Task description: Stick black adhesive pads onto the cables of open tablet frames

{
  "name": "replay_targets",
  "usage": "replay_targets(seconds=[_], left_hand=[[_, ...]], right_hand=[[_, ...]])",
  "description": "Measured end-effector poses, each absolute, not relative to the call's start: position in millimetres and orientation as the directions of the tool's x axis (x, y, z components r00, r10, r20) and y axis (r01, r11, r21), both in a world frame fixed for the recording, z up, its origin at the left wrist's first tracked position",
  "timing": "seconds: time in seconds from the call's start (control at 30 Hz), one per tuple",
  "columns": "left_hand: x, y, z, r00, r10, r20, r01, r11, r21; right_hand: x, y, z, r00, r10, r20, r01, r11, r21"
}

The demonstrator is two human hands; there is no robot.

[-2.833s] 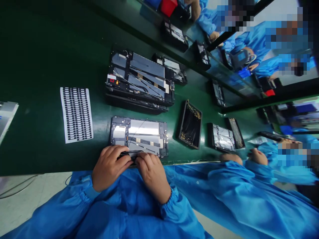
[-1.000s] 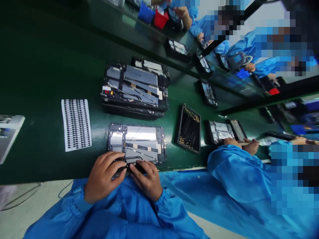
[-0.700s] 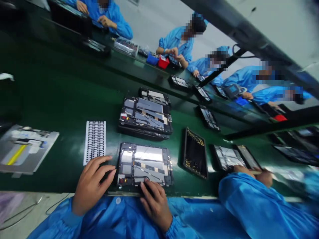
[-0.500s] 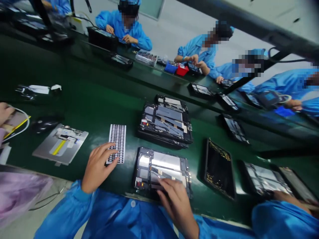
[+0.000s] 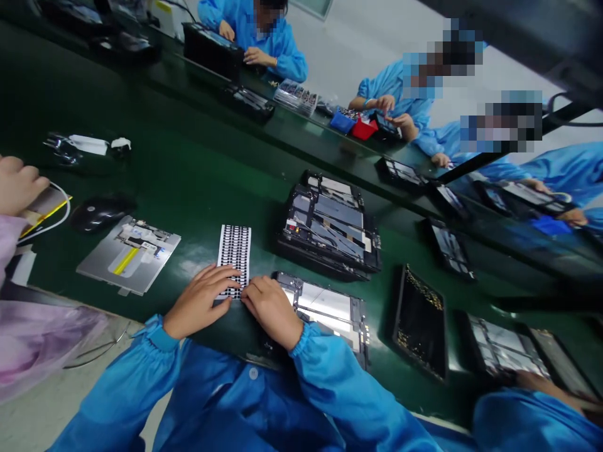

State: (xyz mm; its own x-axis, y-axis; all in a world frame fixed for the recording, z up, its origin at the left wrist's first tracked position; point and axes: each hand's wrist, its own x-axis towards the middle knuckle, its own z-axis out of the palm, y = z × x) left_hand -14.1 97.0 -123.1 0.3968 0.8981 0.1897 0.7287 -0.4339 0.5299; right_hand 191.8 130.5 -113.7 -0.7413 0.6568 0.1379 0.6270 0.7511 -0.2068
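A white sheet of small black stickers (image 5: 234, 245) lies on the green table before me. My left hand (image 5: 203, 298) rests over its lower left part, fingers stretched out and slightly apart. At the sheet's lower right edge, my right hand (image 5: 272, 306) has its fingers bent and pinched together; whether a single sticker is between them is hidden. Just right of that hand lies an opened tablet-like device (image 5: 325, 301) with silver battery plates, partly covered by my right hand and sleeve. Behind it sits a stack of similar devices (image 5: 330, 229).
A black tray with small brass-coloured parts (image 5: 421, 326) stands to the right. Left are a silver panel with yellow tape (image 5: 129, 254) and a black computer mouse (image 5: 101, 212). Co-workers' hands show at both sides. People in blue work across the bench, near blue and red bins (image 5: 363, 129).
My right hand has left the opened device and moved left to the sticker sheet's edge. My left hand stays on the sheet. The whole view has shifted slightly.
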Motion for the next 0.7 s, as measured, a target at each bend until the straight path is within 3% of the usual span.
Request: replay_targets(seconds=[0.13,0.3,0.37,0.47,0.57,0.7], left_hand=[[-13,100,-126,0.404,0.894,0.194,0.736,-0.444,0.511],[-24,110,-138,0.439,0.862,0.255,0.710,-0.506,0.490],[-26,114,-140,0.439,0.856,0.274,0.694,-0.516,0.502],[-12,109,-129,0.362,0.876,0.318,0.700,-0.481,0.528],[36,86,-107,0.291,0.873,0.392,0.703,-0.473,0.532],[130,51,-88,0.514,0.736,0.441,0.562,-0.677,0.475]], right_hand=[[189,126,-103,-0.776,0.614,0.144,0.606,0.789,-0.100],[229,66,-75,-0.769,0.528,0.360,0.478,0.849,-0.225],[260,32,-73,-0.706,0.584,0.401,0.473,0.809,-0.348],[316,-3,-79,-0.526,0.778,0.344,0.587,0.625,-0.516],[372,-11,-88,-0.289,0.920,0.266,0.750,0.390,-0.534],[412,0,-91,-0.229,0.943,0.240,0.815,0.321,-0.483]])
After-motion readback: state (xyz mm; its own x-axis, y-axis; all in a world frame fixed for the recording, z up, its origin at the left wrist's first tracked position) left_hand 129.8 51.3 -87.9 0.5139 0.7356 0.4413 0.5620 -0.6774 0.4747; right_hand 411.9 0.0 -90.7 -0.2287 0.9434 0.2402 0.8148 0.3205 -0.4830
